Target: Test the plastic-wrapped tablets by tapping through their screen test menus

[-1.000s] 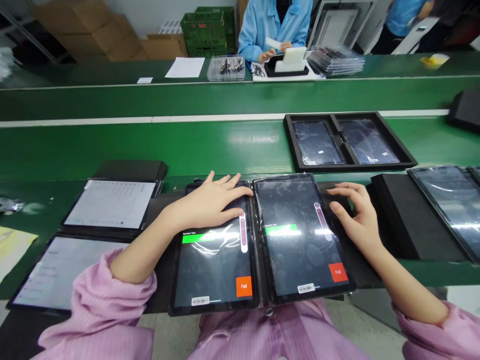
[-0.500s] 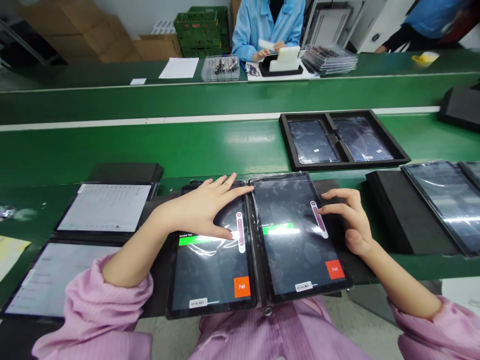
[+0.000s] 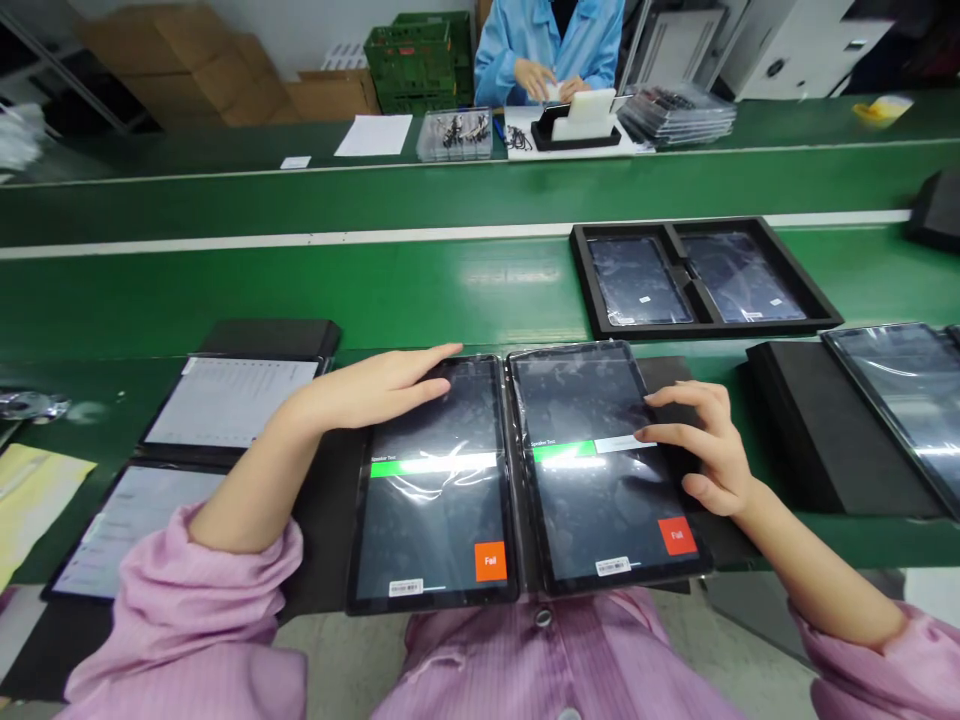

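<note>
Here, left tablet [image 3: 435, 525] and right tablet [image 3: 600, 510], long axes pointing forward, left hand [image 3: 375, 388] and right hand [image 3: 712, 447], grips loosely spread

A: Where do we find ourselves, an office?

B: We'd say a factory floor, an electronics testing line. We have a long green work surface [image 3: 390, 290] running right across the view, with a second green bench [image 3: 217, 150] beyond it.

A: And what tells us electronics?

B: We can read "Speaker Test" and a "Fail" button on two tablets [image 3: 435, 525] side by side, and we see more, film-covered, in a compartmented black tray [image 3: 720, 331].

A: We also notice a co-worker in a blue jacket [image 3: 496, 55] across from us, near a clear box of small parts [image 3: 454, 154].

B: Behind, we spot stacked green crates [image 3: 410, 65] and cardboard boxes [image 3: 154, 50].
</note>
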Motion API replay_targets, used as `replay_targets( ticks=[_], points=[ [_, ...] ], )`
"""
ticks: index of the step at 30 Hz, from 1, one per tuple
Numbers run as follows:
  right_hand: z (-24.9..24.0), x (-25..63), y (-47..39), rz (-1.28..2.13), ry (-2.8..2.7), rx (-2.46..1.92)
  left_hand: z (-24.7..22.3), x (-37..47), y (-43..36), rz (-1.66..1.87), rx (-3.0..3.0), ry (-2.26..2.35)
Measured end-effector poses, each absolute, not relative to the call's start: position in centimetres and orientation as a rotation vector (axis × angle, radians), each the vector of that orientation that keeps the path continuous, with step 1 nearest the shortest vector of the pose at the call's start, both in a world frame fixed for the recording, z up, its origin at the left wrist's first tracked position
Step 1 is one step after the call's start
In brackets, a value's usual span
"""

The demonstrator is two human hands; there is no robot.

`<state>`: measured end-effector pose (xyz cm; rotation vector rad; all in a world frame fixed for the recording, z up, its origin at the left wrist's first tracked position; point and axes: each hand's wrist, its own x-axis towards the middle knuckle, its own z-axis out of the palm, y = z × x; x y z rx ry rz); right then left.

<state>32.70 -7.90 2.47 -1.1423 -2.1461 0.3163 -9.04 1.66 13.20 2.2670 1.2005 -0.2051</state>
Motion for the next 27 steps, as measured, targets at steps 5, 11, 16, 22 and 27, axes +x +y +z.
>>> replay_targets(
  ticks=[5, 11, 16, 22, 27],
  points=[
    [2.6, 32.4, -7.9, 0.337, -2.158, -1.092, 12.7, -11.0, -0.5, -0.224, 2.310, 1.358],
    [3.3, 32.1, -8.1, 0.364, -2.108, -1.163, 11.8, -8.5, -3.5, -0.200, 2.564, 1.275],
    [3.7, 32.1, -8.2, 0.391, -2.074, -1.184, 12.3, -11.3, -2.0, -0.098, 2.345, 1.337],
    [4.2, 31.6, -8.4, 0.434, -2.025, -1.218, 10.7, -15.2, 1.1, 0.159, 2.008, 1.584],
    [4.2, 31.6, -8.4, 0.441, -1.985, -1.182, 9.1, -16.9, 2.9, 0.381, 1.656, 1.509]
  ],
)
